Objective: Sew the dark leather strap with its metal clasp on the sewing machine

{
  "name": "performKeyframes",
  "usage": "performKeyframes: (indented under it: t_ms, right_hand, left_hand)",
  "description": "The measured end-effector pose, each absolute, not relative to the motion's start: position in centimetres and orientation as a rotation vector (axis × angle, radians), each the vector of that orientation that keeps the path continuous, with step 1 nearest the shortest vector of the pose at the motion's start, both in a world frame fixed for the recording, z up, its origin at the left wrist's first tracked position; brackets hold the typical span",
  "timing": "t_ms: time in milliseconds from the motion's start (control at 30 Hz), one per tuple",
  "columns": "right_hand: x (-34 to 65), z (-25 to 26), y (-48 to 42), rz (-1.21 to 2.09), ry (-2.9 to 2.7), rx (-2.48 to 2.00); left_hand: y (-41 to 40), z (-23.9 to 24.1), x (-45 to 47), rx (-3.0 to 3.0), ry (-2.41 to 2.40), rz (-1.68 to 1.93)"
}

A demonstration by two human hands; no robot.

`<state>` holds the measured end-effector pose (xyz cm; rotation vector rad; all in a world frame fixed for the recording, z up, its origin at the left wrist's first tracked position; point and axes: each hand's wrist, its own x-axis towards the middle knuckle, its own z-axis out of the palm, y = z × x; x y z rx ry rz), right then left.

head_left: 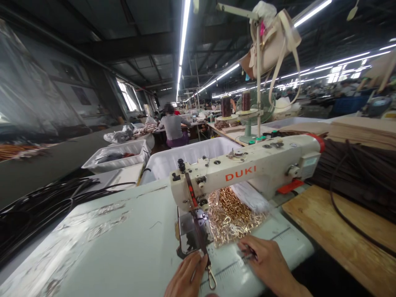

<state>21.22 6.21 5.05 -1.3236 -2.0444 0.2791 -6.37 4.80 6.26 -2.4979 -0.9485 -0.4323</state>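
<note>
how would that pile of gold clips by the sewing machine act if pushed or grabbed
The pile of gold clips looks like loose metal pieces, so it would probably spread rather than move as one. Being metal, a handful is likely heavy for its size. The hooked shapes may tangle and lift together.

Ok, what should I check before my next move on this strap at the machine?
1. Strap lies under the machine head: ok.
2. Left hand on the strap, just beside its clasp: ok.
3. Right hand off to the side of the head, on the bed: ok.
4. Clasp pile apart from the strap: cannot tell, they lie close.
5. Thread runs from the spools to the machine: cannot tell.
</note>
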Motion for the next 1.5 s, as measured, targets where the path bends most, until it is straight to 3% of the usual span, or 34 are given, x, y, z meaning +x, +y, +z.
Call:
performKeyframes:
  t_ms: [167, 400, 633, 1033, 1267, 1500]
  right_hand:
    - [21.1, 5.0, 6.2, 0.262, -2.043, -1.325]
    - [21.3, 4.6, 6.4, 0.29, -2.057, -1.317]
    - [21.5, 4.0, 6.6, 0.275, -2.078, -1.278]
    - [21.6, 4.0, 7.0, 0.173, -2.151, -1.302]
    - [21.6, 3.6, 7.0, 0.166, -2.147, -1.302]
    - [20.8, 5.0, 6.4, 0.216, -2.045, -1.331]
  left_hand:
    - [6.1, 9.2, -6.5, -2.664, -1.057, -0.542]
    - [9.5, 9.7, -6.7, -3.005, -1.298, -0.768]
    - [12.9, 10.9, -7.7, -3.061, -1.264, -0.774]
    - [16.2, 8.5, -9.1, -2.896, -1.235, -0.789]
    - [16.7, 7.7, -9.6, -2.734, -1.354, -0.689]
    - [16.9, 10.5, -8.7, -2.813, -1.168, -0.354]
